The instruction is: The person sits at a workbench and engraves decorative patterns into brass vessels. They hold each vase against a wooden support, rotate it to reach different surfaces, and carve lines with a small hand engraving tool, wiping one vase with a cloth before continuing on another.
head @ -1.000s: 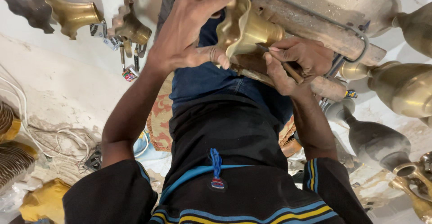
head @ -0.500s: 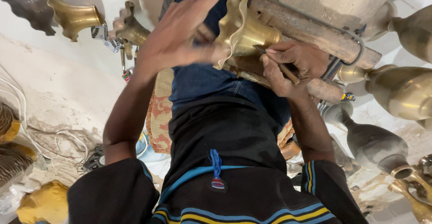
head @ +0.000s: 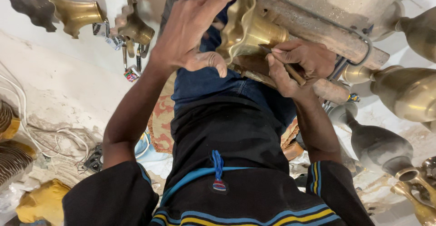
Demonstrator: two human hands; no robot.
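Observation:
A brass vase with a wavy flared rim [head: 247, 30] lies sideways against a rusty wooden-and-metal rest [head: 313, 24] above my lap. My left hand [head: 193, 28] spreads over the vase's rim, fingers reaching across the top, thumb bent below. My right hand [head: 297, 64] grips a thin pointed tool [head: 284, 62] like a pen, its tip touching the vase's neck. My blue jeans and black shirt with striped hems fill the middle of the view.
Brass vases [head: 408, 92] and a dark unpolished one [head: 377, 146] lie at the right. More brass pieces [head: 75, 12] and small tools [head: 129, 55] sit at the upper left. White cables [head: 27, 126] and a yellow cloth [head: 43, 203] lie at the left.
My left hand has shifted a little along the vase's rim, and the vase has turned slightly. My right hand stays on the tool at the neck.

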